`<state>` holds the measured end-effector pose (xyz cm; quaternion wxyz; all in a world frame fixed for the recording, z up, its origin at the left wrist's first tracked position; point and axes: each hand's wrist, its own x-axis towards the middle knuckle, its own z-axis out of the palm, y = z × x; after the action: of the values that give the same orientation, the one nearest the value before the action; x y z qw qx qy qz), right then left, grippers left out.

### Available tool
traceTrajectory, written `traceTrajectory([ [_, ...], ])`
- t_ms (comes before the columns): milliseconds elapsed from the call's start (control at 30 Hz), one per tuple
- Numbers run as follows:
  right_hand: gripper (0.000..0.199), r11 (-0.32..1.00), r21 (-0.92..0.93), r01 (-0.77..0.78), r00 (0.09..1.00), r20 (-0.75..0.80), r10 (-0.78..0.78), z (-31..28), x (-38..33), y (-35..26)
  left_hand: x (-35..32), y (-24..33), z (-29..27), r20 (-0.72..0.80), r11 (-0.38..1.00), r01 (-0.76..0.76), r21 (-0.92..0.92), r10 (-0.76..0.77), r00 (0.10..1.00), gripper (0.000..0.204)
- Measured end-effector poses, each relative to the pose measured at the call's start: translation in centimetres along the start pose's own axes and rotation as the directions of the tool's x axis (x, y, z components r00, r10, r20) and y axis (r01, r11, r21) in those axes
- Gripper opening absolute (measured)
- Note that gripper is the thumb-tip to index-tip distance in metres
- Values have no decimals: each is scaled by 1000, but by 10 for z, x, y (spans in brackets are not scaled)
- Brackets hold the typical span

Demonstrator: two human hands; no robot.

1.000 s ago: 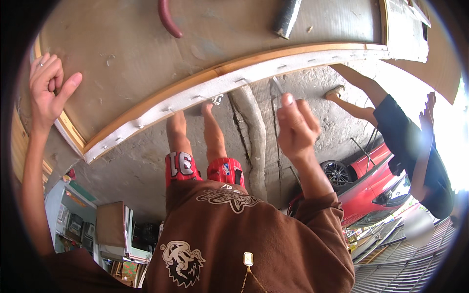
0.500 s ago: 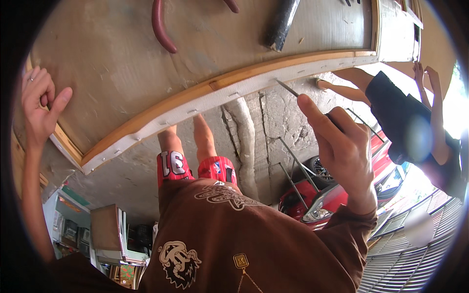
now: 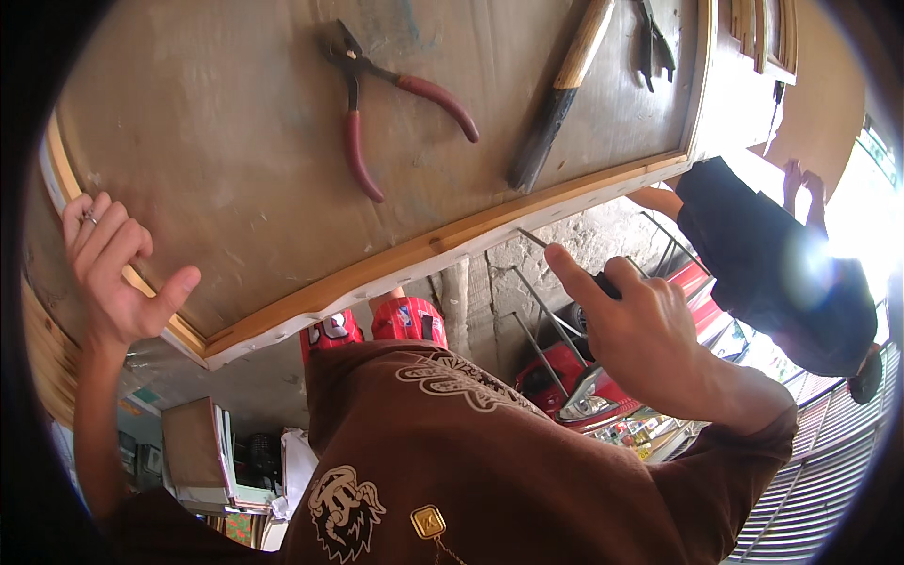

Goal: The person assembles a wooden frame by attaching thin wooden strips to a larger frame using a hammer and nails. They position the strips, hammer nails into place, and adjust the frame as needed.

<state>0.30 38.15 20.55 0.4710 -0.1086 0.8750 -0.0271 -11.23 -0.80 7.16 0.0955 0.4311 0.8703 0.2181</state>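
A large wooden frame (image 3: 433,247) lies before me, with white canvas (image 3: 282,331) folded over its near edge and stapled along it. My right hand (image 3: 636,320) grips a slim metal-shafted tool (image 3: 534,237), like a screwdriver, its index finger stretched along the shaft. The dark handle is mostly hidden in the palm. The tool's tip is at the canvas edge; whether it touches a staple I cannot tell. My left hand (image 3: 118,264) rests at the frame's left side, fingers loosely bent and thumb spread. Red-handled pliers (image 3: 352,64) lie spread on the brown surface inside the frame.
Farther right lie a wood-and-black tool handle (image 3: 565,85) and a dark plier-like tool (image 3: 653,47). A person in dark clothes (image 3: 753,264) stands to the right. Below the frame are a red vehicle (image 3: 556,367) and, at left, upright folders or boards (image 3: 202,443).
The view has shifted, bringing the whole red-handled pliers into sight. The frame's near edge sits lower in the picture at left. My right hand still holds the tool at the canvas edge.
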Motion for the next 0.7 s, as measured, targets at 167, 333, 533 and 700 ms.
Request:
traceTrajectory([
  [167, 52, 959, 280, -30, 996, -69, 52, 23, -2, 12, 1, 8, -3, -44, 1000, -1, 3, 1, 999, 48],
  [333, 53, 818, 545, 185, 920, -388, 50, 98, 4, 26, 3, 3, -2, -29, 999, -21, 37, 22, 999, 48],
  [533, 61, 810, 397, 432, 699, -715, -22, 159, 44, 40, 1, -11, 0, 66, 996, 0, 93, -7, 998, 49],
  [700, 57, 833, 244, 497, 499, -866, -44, 181, 82, 47, 2, -30, 4, 149, 987, -23, 160, -1, 989, 48],
])
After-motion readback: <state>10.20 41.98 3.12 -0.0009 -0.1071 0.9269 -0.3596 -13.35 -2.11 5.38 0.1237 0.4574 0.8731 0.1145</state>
